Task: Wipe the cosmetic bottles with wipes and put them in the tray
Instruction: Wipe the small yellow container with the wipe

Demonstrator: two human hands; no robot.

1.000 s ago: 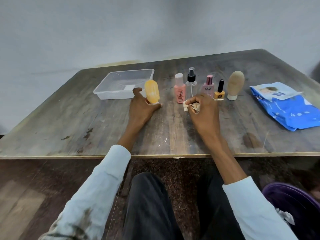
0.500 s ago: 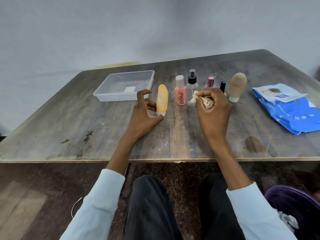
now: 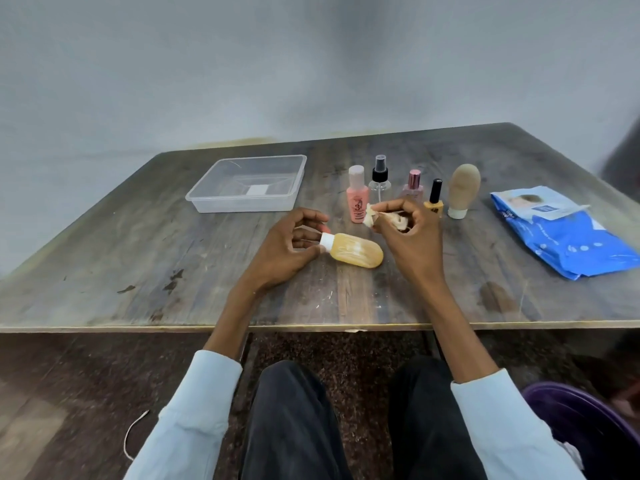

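My left hand holds a yellow bottle by its white cap, the bottle turned on its side above the table with its rounded end pointing right. My right hand pinches a crumpled, stained wipe just above the bottle's far end. Behind the hands stand a pink bottle, a clear spray bottle, a small pink-capped bottle, a nail polish bottle and a beige upside-down tube. A clear plastic tray sits at the back left.
A blue wipes pack lies at the right of the wooden table. A purple bin stands on the floor at lower right. My knees are under the table's front edge.
My left hand has tipped the yellow bottle from upright onto its side and brought it nearer. My right hand has lifted the wipe and come in over the bottle.
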